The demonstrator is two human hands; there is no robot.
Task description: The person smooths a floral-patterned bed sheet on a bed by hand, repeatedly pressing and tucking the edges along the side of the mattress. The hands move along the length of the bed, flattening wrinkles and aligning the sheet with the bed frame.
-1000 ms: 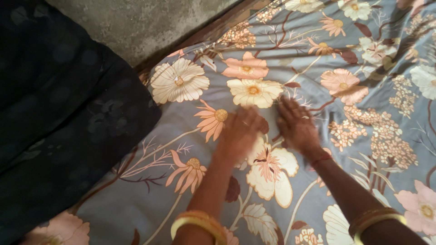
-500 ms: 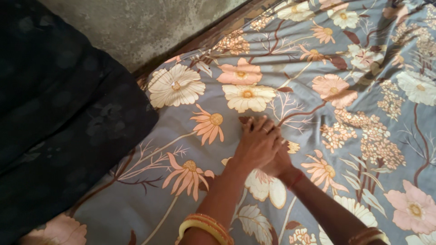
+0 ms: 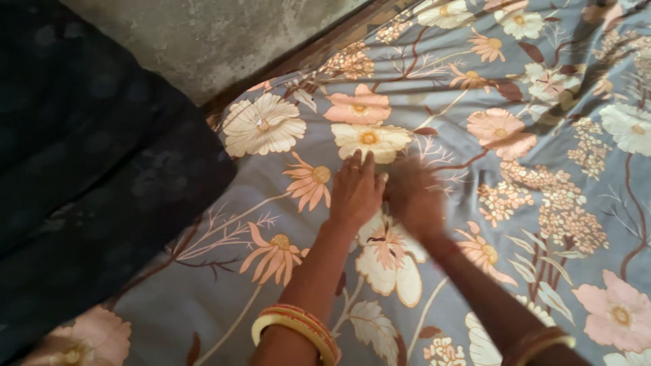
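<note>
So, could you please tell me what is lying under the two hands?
Under the left hand and the blurred right hand lies the grey floral bedsheet, both palms flat on it. Whatever is beneath the sheet is covered and cannot be seen.

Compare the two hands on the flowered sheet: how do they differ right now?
The left hand shows sharp, palm down with fingers together; the right hand is a motion blur, its fingers unreadable. The left wrist wears yellow and red bangles; the right wrist's bangles look darker and sit at the frame edge. Both hands press on the flowered sheet, side by side.
</note>
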